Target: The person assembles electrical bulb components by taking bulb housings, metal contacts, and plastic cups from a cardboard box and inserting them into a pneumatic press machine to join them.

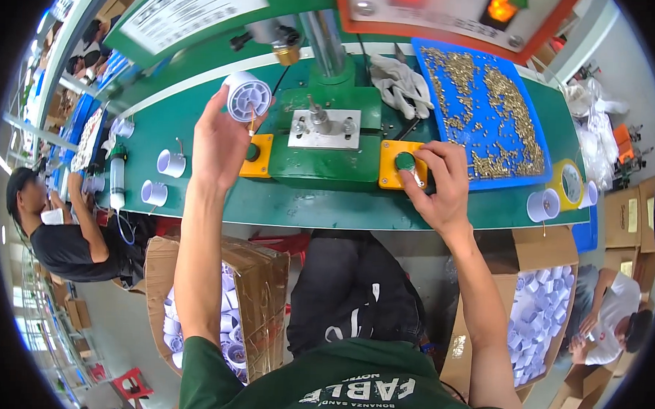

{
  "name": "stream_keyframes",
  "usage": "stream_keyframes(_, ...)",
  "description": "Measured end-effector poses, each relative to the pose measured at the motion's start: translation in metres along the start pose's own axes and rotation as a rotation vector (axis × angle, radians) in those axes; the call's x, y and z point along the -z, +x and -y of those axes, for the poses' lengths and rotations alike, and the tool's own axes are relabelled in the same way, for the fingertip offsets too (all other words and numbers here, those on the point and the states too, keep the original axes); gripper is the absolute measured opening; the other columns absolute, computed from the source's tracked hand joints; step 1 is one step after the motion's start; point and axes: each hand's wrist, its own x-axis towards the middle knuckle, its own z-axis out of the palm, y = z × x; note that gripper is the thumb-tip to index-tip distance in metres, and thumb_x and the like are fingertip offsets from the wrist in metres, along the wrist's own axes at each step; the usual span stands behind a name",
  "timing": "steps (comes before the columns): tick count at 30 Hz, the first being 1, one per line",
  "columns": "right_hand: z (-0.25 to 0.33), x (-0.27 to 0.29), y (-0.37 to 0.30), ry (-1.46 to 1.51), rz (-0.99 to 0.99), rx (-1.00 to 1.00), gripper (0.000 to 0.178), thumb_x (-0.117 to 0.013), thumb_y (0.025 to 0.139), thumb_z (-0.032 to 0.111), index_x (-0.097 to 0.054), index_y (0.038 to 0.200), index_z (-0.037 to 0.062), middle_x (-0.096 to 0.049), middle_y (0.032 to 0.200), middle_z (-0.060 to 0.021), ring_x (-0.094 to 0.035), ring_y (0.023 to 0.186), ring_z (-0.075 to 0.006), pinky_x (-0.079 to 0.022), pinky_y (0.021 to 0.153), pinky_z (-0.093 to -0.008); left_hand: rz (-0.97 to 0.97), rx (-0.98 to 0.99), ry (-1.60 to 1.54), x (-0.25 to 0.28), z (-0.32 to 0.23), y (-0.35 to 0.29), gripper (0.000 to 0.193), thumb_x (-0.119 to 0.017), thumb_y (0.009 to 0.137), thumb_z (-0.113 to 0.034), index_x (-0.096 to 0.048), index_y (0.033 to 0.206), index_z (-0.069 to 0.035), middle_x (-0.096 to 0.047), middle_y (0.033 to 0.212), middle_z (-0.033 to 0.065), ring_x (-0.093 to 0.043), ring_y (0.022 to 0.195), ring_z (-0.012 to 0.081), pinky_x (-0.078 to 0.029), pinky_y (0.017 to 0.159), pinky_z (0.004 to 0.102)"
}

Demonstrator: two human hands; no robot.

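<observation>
My left hand (pixel 220 152) is closed around a white plastic cup-shaped part (pixel 246 95), tilted so its ribbed round end shows. A thin copper-coloured strip hangs from the part's centre. This hand is raised left of the green press base (pixel 322 161), near a yellow button box (pixel 257 164). On the base, a metal plate (pixel 301 134) carries a small upright post (pixel 318 118). My right hand (pixel 447 191) is at the right yellow button box (pixel 387 179), its thumb and forefinger apart beside the green button (pixel 405 161). It holds nothing.
A blue tray (pixel 448 54) of small brass pieces lies right of the press, with white gloves (pixel 397 81) beside it. More white cups (pixel 172 163) stand along the bench. Cardboard boxes of cups (pixel 266 303) flank my legs. Other people (pixel 74 232) sit at both sides.
</observation>
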Motion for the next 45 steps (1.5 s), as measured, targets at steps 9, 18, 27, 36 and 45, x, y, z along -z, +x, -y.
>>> stream_keyframes(9, -0.006, -0.001, -0.002, 0.012, -0.021, 0.029, 0.034, -0.08, 0.071, 0.014, -0.063, 0.097, 0.0022, -0.058, 0.1, -0.0127, -0.057, 0.091, -0.0312, -0.048, 0.077, -0.0397, 0.036, 0.069, -0.04, -0.033, 0.016, 0.015, 0.043, -0.05, 0.101, -0.033, -0.053, 0.126, 0.002, -0.059, 0.127, 0.0216, -0.057, 0.118, 0.0331, -0.044, 0.106, 0.0429)
stream_keyframes(18, -0.007, -0.001, -0.004, 0.025, -0.052, 0.029, 0.032, -0.079, 0.073, 0.018, -0.063, 0.096, 0.0024, -0.057, 0.099, -0.0109, -0.056, 0.09, -0.0287, -0.049, 0.076, -0.0372, 0.093, 0.084, 0.005, -0.042, 0.017, 0.02, 0.043, -0.051, 0.101, -0.037, -0.052, 0.129, -0.004, -0.065, 0.121, 0.0121, -0.059, 0.119, 0.0276, -0.041, 0.104, 0.0354)
stream_keyframes(27, -0.007, -0.003, -0.004, 0.049, -0.07, 0.04, 0.033, -0.079, 0.071, 0.018, -0.062, 0.095, 0.0032, -0.056, 0.099, -0.0107, -0.055, 0.091, -0.0289, -0.048, 0.076, -0.0382, 0.115, -0.048, 0.204, -0.032, 0.018, 0.023, 0.049, -0.048, 0.102, -0.04, -0.05, 0.132, -0.003, -0.058, 0.127, 0.0098, -0.055, 0.12, 0.0261, -0.041, 0.105, 0.0388)
stream_keyframes(36, -0.007, -0.001, -0.006, 0.045, -0.027, 0.016, 0.037, -0.081, 0.071, 0.015, -0.063, 0.1, 0.0021, -0.059, 0.103, -0.0129, -0.057, 0.093, -0.0309, -0.049, 0.08, -0.0388, 0.128, -0.159, 0.295, -0.038, 0.017, 0.021, 0.045, -0.06, 0.098, -0.032, -0.051, 0.13, -0.001, -0.059, 0.122, 0.0082, -0.059, 0.11, 0.0184, -0.046, 0.096, 0.035)
stream_keyframes(45, -0.009, 0.0, -0.006, 0.041, -0.035, 0.019, 0.036, -0.08, 0.071, 0.015, -0.063, 0.1, 0.0023, -0.059, 0.102, -0.0128, -0.057, 0.093, -0.0306, -0.049, 0.08, -0.0385, 0.136, -0.11, 0.267, -0.029, 0.022, 0.024, 0.051, -0.056, 0.098, -0.04, -0.05, 0.134, -0.005, -0.058, 0.127, 0.0078, -0.055, 0.117, 0.0213, -0.042, 0.098, 0.0386)
